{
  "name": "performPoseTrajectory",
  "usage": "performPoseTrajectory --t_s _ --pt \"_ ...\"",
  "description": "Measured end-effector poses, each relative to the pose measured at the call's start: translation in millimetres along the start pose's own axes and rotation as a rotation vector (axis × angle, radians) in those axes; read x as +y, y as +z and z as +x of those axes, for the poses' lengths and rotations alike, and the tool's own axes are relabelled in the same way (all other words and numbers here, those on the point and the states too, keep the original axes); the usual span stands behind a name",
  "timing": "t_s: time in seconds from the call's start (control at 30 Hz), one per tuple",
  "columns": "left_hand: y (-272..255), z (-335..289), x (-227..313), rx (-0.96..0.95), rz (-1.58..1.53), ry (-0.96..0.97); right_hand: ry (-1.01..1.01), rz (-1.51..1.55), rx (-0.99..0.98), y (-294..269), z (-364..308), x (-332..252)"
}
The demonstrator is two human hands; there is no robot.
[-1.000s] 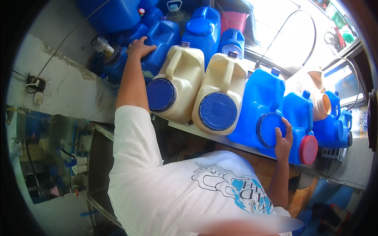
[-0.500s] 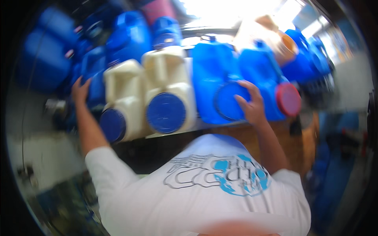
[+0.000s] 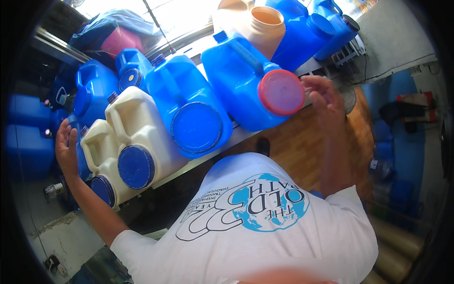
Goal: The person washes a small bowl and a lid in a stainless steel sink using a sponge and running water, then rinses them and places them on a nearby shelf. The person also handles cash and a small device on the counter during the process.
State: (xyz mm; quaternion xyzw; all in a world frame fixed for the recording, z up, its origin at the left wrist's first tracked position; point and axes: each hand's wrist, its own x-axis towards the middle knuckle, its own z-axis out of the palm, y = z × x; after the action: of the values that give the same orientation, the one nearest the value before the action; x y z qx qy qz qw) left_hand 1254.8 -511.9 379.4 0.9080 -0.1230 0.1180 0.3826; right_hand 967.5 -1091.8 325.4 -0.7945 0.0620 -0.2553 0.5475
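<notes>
A row of plastic jugs lies tilted back, wide lids facing me. My left hand (image 3: 67, 149) is open at the row's left end, fingers spread beside a cream jug (image 3: 101, 149) with a dark blue lid (image 3: 102, 190). Next to it is a second cream jug (image 3: 142, 113), then a blue jug (image 3: 182, 83) with a blue lid (image 3: 196, 128). Farther right, a blue jug (image 3: 231, 66) carries a red lid (image 3: 282, 92). My right hand (image 3: 326, 98) is open, fingers apart at the right edge of that red lid; whether they touch it I cannot tell.
Behind the row are a peach open-mouthed jug (image 3: 267, 21), more blue jugs (image 3: 302, 35) and a pink container (image 3: 120, 43) under blue cloth. Blue containers (image 3: 29, 146) stand at far left. A white ledge (image 3: 177, 174) edges the row above a wooden floor (image 3: 302, 142).
The view has turned, so the row now slants up to the right. My right hand has gone from the blue lid to beside the red lid. My left hand stays at the left end.
</notes>
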Motion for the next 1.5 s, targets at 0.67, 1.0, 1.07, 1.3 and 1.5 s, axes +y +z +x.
performPoseTrajectory --t_s 0.67,1.0,1.07,1.3,1.5 --pt "381 -194 286 -0.164 -0.047 0.331 -0.445 -0.861 0.329 -173 190 211" --pt "371 -156 274 -0.150 0.004 0.222 -0.259 -1.188 0.251 -169 196 235" --pt "372 -138 273 -0.150 0.007 0.208 -0.177 -1.200 0.288 -162 191 229" --pt "401 -88 269 -0.130 -0.129 0.243 0.034 -1.297 0.304 -163 189 217" --pt "421 -69 263 -0.134 -0.194 0.244 0.029 -1.348 0.257 -198 219 240"
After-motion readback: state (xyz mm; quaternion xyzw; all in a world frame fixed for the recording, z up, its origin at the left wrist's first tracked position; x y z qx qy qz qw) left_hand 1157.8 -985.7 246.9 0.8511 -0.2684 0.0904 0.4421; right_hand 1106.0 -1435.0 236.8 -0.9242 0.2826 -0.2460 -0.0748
